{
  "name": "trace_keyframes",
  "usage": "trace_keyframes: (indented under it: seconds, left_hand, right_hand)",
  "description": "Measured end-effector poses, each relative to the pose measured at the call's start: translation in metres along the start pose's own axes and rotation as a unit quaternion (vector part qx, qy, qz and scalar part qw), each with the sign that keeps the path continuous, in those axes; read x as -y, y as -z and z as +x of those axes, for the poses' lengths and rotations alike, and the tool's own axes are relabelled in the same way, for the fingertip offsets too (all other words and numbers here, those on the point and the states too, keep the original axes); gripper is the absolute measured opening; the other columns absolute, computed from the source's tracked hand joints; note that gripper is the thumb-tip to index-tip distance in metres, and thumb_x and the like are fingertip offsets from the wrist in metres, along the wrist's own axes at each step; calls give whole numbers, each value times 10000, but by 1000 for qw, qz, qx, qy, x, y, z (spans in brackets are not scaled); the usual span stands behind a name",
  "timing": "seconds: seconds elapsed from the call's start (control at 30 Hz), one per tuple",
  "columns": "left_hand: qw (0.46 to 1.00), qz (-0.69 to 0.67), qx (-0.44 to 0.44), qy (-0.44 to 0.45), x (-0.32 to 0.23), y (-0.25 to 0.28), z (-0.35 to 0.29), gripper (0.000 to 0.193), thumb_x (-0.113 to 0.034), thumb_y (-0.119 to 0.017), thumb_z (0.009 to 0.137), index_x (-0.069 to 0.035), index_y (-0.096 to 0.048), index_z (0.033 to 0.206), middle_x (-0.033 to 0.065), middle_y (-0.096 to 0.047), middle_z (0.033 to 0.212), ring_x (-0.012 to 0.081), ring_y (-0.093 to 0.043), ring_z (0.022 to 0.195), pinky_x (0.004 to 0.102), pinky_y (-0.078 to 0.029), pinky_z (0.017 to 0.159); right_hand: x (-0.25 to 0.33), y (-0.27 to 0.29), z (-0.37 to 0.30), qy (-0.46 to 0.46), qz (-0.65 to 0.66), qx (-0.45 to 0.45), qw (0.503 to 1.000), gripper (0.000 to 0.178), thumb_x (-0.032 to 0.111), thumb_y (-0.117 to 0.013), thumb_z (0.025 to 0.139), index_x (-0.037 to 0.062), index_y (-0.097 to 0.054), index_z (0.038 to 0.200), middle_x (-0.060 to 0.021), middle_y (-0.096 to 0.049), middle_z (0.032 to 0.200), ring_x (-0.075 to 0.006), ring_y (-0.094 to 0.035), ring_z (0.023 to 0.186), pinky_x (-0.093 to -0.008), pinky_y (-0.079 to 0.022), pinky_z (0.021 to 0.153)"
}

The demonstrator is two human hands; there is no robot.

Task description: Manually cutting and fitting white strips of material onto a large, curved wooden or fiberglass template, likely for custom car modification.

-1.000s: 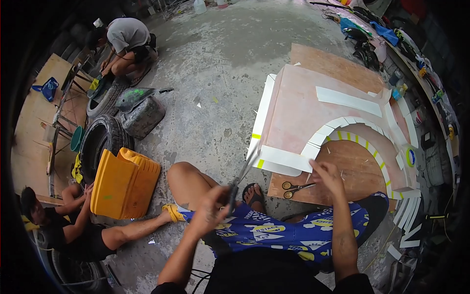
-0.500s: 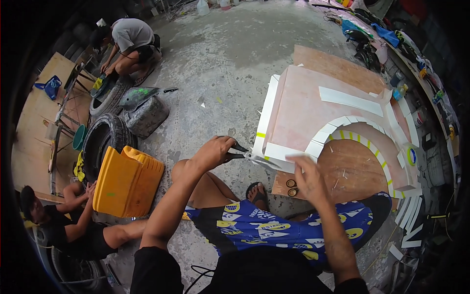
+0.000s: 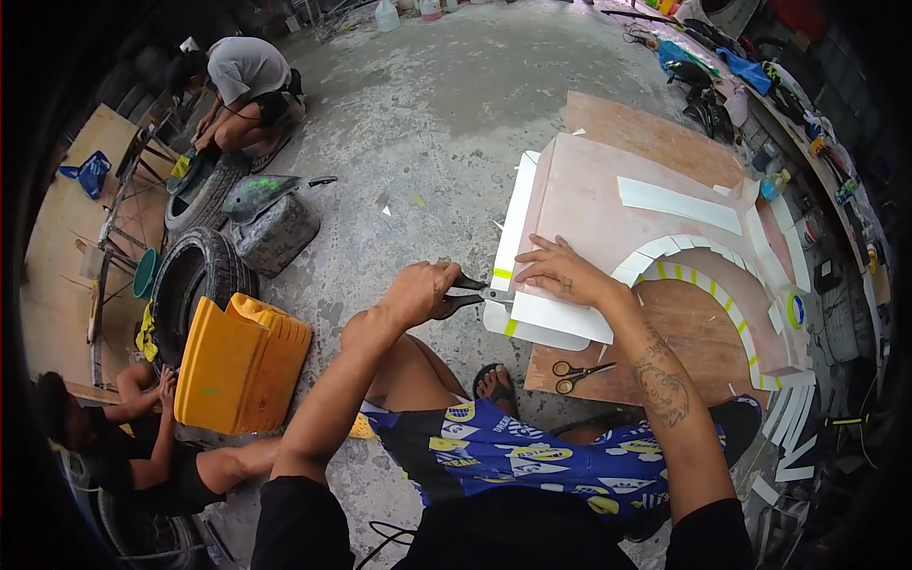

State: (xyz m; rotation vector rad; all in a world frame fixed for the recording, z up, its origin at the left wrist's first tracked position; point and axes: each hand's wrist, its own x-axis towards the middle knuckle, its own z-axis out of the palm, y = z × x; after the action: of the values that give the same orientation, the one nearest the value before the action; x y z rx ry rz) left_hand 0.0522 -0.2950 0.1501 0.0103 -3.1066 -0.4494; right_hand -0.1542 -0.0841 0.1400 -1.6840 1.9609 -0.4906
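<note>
My left hand [image 3: 425, 291] is closed round the black handles of a pair of scissors [image 3: 496, 296]. Their metal blades reach to the corner of the white card strips [image 3: 554, 321] edging a large pale pink panel [image 3: 581, 180]. Yellow tape [image 3: 511, 328] marks that corner. My right hand [image 3: 565, 270] lies flat with fingers spread on the panel's near left edge, beside the blades. White segments [image 3: 679, 244] line the panel's round arch, with yellow-taped card inside it. A second pair of scissors [image 3: 567, 377] rests on the brown board beneath.
Offcut white strips [image 3: 796, 423] and a tape roll [image 3: 797, 310] are at the right. On the left, one person [image 3: 249, 81] squats by tyres [image 3: 190, 275]; another [image 3: 142, 446] sits behind a yellow plastic part [image 3: 242, 366]. A dark moulded part [image 3: 275, 228] lies on the floor.
My right hand has moved up and left from in front of the panel onto its edge. The scissors have come to the card corner, blades now partly hidden there.
</note>
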Motion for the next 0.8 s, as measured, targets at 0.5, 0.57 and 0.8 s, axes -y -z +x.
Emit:
trace_keyframes:
  seconds: [0.5,0.57,0.8]
  left_hand:
    - [997,-41,-52,-49,12,5,14,222,-73,-697,701,-63,-573,885,98,-628,807,318,-631,700,396,-495,584]
    - [997,-43,-52,-43,14,3,14,221,-69,-695,698,-66,-575,883,97,-629,803,317,-632,700,396,-493,584]
    - [997,-58,-54,-26,19,-1,19,209,-66,-698,695,-71,-578,866,91,-632,774,308,-635,698,398,-490,580]
  right_hand:
    - [-7,-6,-3,24,63,8,998,268,388,-603,896,253,-694,1108,-8,-402,1476,-294,-44,1476,-534,86,1164]
    - [-5,-4,-3,28,74,13,997,278,392,-612,887,254,-693,1115,-7,-396,1481,-292,-36,1477,-532,92,1163]
    - [-11,-6,-4,32,79,19,996,311,398,-636,865,262,-690,1139,0,-417,1459,-293,-25,1477,-532,113,1157]
